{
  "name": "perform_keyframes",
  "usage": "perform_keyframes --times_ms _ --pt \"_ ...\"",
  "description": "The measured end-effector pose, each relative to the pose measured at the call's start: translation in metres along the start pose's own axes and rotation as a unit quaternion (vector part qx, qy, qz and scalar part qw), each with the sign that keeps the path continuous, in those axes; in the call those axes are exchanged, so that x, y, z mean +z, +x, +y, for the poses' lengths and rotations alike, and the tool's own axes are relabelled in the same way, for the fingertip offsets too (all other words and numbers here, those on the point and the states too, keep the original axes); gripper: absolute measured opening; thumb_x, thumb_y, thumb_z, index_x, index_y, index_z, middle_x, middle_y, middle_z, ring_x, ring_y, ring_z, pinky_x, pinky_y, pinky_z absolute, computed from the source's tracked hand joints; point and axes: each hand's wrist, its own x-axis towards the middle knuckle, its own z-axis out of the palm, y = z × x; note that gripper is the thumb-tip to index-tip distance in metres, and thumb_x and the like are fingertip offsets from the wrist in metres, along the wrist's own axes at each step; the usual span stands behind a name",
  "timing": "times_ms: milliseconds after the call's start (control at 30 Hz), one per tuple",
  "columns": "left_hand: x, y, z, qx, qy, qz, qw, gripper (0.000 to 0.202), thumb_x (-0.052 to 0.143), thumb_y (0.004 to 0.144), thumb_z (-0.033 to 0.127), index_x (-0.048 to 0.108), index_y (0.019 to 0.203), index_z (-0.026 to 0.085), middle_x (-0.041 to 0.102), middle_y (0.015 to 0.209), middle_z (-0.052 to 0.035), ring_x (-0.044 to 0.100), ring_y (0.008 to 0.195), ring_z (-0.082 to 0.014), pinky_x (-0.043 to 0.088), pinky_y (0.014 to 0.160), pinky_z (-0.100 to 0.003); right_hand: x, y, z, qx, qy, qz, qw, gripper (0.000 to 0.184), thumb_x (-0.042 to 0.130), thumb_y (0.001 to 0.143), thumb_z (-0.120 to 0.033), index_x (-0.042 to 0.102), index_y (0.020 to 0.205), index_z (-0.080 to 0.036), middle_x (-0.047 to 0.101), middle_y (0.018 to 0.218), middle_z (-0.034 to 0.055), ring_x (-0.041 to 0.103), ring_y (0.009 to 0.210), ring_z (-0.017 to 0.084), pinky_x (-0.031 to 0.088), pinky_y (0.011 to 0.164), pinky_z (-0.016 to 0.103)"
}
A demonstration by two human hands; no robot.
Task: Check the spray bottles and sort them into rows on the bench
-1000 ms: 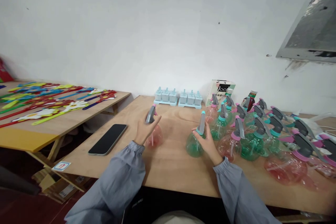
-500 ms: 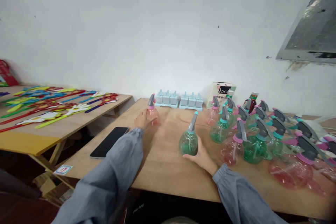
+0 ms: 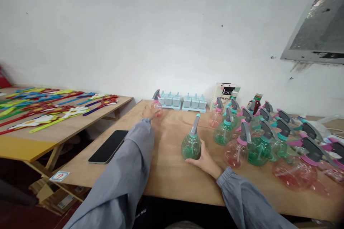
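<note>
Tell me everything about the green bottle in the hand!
The green bottle is round, see-through plastic with a teal collar and a grey spray trigger on top. A thin tube shows inside. It stands upright on the table, apart from the other bottles. The right hand cups its lower right side.

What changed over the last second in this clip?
The left hand carried the pink spray bottle farther from the person, next to the blue moulds, and remains against it. The right hand slid the green spray bottle slightly left, its grip dropping from neck to body. The phone and the bottle cluster stayed put.
</note>
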Motion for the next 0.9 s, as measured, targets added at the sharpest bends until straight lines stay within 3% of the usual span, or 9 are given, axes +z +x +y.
perform_keyframes --times_ms 100,167,233,300,400,567,667,767,900 --pt "0.001 -0.016 0.005 -0.043 -0.005 0.095 0.995 0.048 0.046 0.100 0.042 0.046 0.138 0.012 0.048 0.145 -0.0213 0.049 0.132 -0.0340 0.044 0.106 -0.053 0.000 -0.003 -0.002 -0.001 -0.013 -0.004 1.000 0.098 0.090 0.058 -0.045 0.033 0.134 -0.023 0.051 0.140 0.0157 0.048 0.135 0.032 0.039 0.113 0.051" --pt "0.005 -0.041 0.016 -0.026 -0.036 0.090 0.995 0.053 0.042 0.100 0.051 0.047 0.138 0.015 0.049 0.145 -0.0199 0.048 0.135 -0.0328 0.041 0.109 -0.049 0.001 -0.004 -0.003 -0.004 -0.035 -0.002 0.999 0.101 0.092 0.052 -0.048 0.036 0.132 -0.022 0.052 0.137 0.0155 0.049 0.133 0.034 0.039 0.112 0.053" --pt "0.013 -0.073 0.034 0.058 -0.125 -0.039 0.990 0.063 0.056 0.089 0.062 0.053 0.135 0.019 0.055 0.141 -0.0161 0.053 0.131 -0.0315 0.044 0.107 -0.044 0.005 -0.005 -0.003 -0.006 -0.063 0.003 0.998 0.103 0.093 0.049 -0.052 0.038 0.131 -0.021 0.053 0.134 0.0160 0.050 0.132 0.036 0.040 0.111 0.055" --pt "0.026 -0.104 0.056 0.152 -0.216 -0.239 0.935 0.093 0.078 0.071 0.061 0.042 0.148 0.023 0.045 0.153 -0.0156 0.042 0.142 -0.0348 0.039 0.112 -0.046 0.010 -0.005 -0.004 -0.008 -0.089 0.006 0.996 0.104 0.092 0.048 -0.054 0.040 0.131 -0.019 0.054 0.132 0.0175 0.051 0.130 0.039 0.040 0.109 0.057" --pt "0.049 -0.135 0.082 0.141 -0.246 -0.329 0.901 0.102 0.087 0.065 0.049 0.036 0.152 0.027 0.047 0.152 -0.0139 0.047 0.138 -0.0331 0.041 0.112 -0.046 0.017 -0.008 -0.008 -0.039 -0.111 0.001 0.993 0.105 0.091 0.054 -0.056 0.039 0.137 -0.018 0.055 0.132 0.0196 0.053 0.128 0.040 0.043 0.107 0.059" --pt "0.050 -0.131 0.086 0.057 -0.343 -0.318 0.882 0.059 0.080 0.075 0.040 0.061 0.129 0.025 0.067 0.127 -0.0097 0.060 0.124 -0.0274 0.044 0.109 -0.044 -0.018 -0.034 -0.014 -0.185 -0.159 0.070 0.967 0.074 0.071 0.085 -0.042 0.034 0.147 -0.027 0.058 0.133 0.0137 0.057 0.126 0.032 0.049 0.103 0.052" --pt "0.031 -0.123 0.082 -0.014 -0.425 -0.321 0.846 0.047 0.081 0.073 0.038 0.068 0.115 0.021 0.073 0.115 -0.0097 0.067 0.114 -0.0279 0.049 0.103 -0.044 -0.066 -0.050 -0.007 -0.280 -0.206 0.308 0.886 0.062 0.067 0.088 -0.032 0.040 0.143 -0.027 0.056 0.129 0.0122 0.057 0.122 0.030 0.049 0.101 0.053" --pt "0.018 -0.121 0.085 -0.065 -0.476 -0.259 0.838 0.033 0.079 0.072 0.041 0.070 0.092 0.017 0.076 0.091 -0.0082 0.072 0.100 -0.0284 0.055 0.091 -0.041 -0.105 -0.054 0.008 -0.258 -0.243 0.463 0.812 0.080 0.076 0.079 -0.036 0.035 0.146 -0.020 0.047 0.135 0.0169 0.049 0.128 0.035 0.044 0.103 0.058" --pt "0.015 -0.123 0.094 -0.072 -0.487 -0.237 0.838 0.030 0.079 0.068 0.043 0.066 0.076 0.016 0.073 0.074 -0.0062 0.074 0.090 -0.0283 0.057 0.078 -0.037 -0.116 -0.045 0.025 -0.119 -0.209 0.433 0.869 0.082 0.073 0.080 -0.049 0.036 0.144 -0.014 0.047 0.136 0.0199 0.048 0.128 0.036 0.043 0.102 0.059"
